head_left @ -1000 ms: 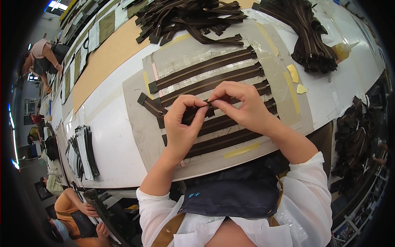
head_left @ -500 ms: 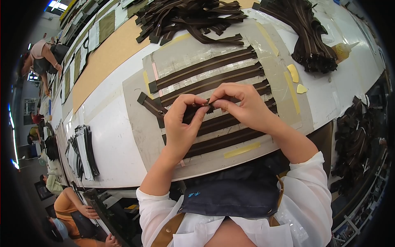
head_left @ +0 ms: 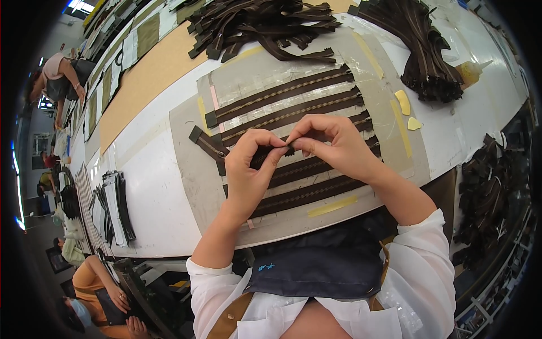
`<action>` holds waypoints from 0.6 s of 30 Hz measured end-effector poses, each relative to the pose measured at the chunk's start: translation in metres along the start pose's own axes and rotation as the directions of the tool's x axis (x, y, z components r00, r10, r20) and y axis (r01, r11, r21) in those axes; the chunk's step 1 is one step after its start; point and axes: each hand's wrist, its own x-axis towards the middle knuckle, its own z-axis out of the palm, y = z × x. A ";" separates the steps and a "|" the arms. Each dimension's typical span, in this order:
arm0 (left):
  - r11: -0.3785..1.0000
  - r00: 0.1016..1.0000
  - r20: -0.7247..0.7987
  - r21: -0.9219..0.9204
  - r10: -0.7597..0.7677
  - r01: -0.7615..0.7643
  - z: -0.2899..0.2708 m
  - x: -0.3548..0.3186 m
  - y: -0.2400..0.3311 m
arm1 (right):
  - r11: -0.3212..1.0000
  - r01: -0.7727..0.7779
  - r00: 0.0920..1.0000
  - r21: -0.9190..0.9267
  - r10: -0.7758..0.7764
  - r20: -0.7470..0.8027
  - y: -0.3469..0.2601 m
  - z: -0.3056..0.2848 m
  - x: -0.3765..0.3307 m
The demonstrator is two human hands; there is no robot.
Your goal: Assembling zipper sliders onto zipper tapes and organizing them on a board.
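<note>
My left hand (head_left: 253, 164) and my right hand (head_left: 333, 148) meet over the middle of a grey board (head_left: 195, 164). Thumb and forefinger of each are pinched on the end of a dark brown zipper (head_left: 289, 151), just off the board. Most of that end is hidden by the fingertips. To the left of my left hand lies a slanting zipper end (head_left: 209, 144); whether it belongs to the held zipper, I cannot tell. Several brown zippers with brass-coloured teeth, such as the top one (head_left: 282, 93), lie in near-parallel rows under and around my hands.
A tangled heap of zippers (head_left: 254, 25) sits beyond the board, and a bundle of zippers (head_left: 423, 51) at the far right beside a yellowish squeeze bottle (head_left: 473, 72). Yellow pieces (head_left: 402, 102) lie right of the board. Fabric strips (head_left: 116, 206) lie left. Co-workers are at the left.
My hands keep almost the same place, with the fingertips shifted slightly on the zipper end. At lower left, a co-worker in orange has moved their hands.
</note>
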 end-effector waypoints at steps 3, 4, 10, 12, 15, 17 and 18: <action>1.000 1.000 0.001 -0.010 -0.007 0.007 0.001 0.000 -0.001 | 0.997 -0.015 1.000 0.081 0.017 -0.017 0.001 0.001 0.000; 1.000 1.000 0.001 -0.019 -0.019 0.019 0.001 0.000 -0.001 | 0.997 -0.015 1.000 0.082 0.017 -0.018 0.001 0.000 0.000; 0.999 1.000 -0.001 -0.012 -0.031 0.031 0.002 0.000 0.000 | 0.999 -0.026 1.000 0.047 0.026 -0.011 0.000 -0.002 -0.001; 1.000 1.000 -0.001 -0.008 -0.023 0.023 0.002 0.001 -0.001 | 0.999 -0.038 0.999 0.033 0.038 0.007 -0.002 -0.002 -0.001; 1.000 1.000 -0.002 0.002 -0.015 0.015 0.002 0.001 -0.001 | 0.997 -0.046 0.999 0.054 0.044 0.025 -0.002 -0.003 0.000; 1.000 1.000 -0.002 0.004 -0.012 0.012 0.002 0.001 -0.001 | 0.996 -0.063 0.998 0.069 0.061 0.030 -0.003 -0.003 0.000; 1.000 1.000 0.003 0.015 -0.006 0.006 0.002 0.001 0.000 | 0.993 -0.080 0.996 0.084 0.077 0.037 -0.003 -0.004 0.000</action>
